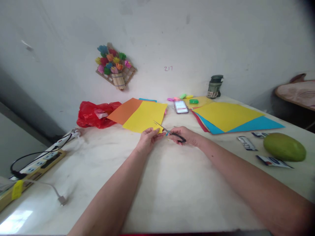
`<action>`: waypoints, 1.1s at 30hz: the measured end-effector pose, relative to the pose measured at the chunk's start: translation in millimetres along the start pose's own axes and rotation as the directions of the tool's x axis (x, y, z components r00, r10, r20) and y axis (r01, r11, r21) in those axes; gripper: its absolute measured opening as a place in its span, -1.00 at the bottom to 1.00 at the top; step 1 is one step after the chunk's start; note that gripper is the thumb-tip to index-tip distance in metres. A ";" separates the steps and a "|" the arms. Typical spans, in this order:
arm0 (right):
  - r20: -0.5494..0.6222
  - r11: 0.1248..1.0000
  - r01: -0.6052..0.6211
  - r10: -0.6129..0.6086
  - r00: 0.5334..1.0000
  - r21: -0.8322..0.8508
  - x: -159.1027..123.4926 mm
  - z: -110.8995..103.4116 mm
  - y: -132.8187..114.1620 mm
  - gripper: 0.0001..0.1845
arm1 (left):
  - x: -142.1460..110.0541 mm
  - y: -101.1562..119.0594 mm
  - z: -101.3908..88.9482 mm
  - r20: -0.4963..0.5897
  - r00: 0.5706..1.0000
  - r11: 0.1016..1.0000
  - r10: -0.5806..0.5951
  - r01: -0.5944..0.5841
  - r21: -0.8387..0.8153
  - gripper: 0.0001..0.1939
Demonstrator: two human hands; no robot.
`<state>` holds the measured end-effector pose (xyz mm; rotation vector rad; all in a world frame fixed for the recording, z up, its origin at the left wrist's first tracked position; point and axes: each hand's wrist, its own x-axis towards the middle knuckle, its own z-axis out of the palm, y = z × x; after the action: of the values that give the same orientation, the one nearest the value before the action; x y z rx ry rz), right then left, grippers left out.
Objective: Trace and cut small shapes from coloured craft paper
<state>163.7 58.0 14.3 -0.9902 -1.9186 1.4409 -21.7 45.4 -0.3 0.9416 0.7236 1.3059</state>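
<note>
Forearms [110, 193] foremost, scissors [171, 133] and yellow paper piece [160, 130] held beyond

Nearest the camera, the two bare forearms are stretched over the pale tabletop [172, 190], and the hands are brought near each other toward its middle. There the scissors and the yellow paper piece are held, in front of a larger yellow sheet [150, 113]. The paper piece is pinched narrowly between thumb and fingers of the left hand [149, 137]. The black handles of the scissors are enclosed by the right hand [185, 132], and the blades are laid across the piece.

The paper is judged to be very light, limp and easily creased or torn; it is best taken flat by a margin, with fingertips kept clear of the blade line. The scissors are judged to be stiff, fairly light and smooth along the metal; they are best gripped by the handle loops, never by the tips.

The long axis of the scissors is set on a slant: the handles are placed at the lower right, and the tips are pointed up and left, away from the camera. The piece's own long axis cannot be made out with confidence, since its outline is lost against the yellow behind it.
</note>
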 end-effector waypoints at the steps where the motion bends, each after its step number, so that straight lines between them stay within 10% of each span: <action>1: 0.001 1.000 0.001 -0.001 1.000 0.001 -0.3 0.1 -0.5 -0.59 | -0.2 0.2 0.2 -0.002 1.000 1.000 0.000 0.000 0.001 -0.77; 33: 0.054 0.999 -0.038 0.038 0.998 -0.013 -4.9 -5.3 -4.4 -0.61 | -0.7 0.8 -3.9 0.074 0.997 0.996 -0.027 0.020 0.088 -0.83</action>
<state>169.6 56.3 20.0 -1.0082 -1.9592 1.4932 -25.7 45.3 -1.5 1.0446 0.7360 1.2195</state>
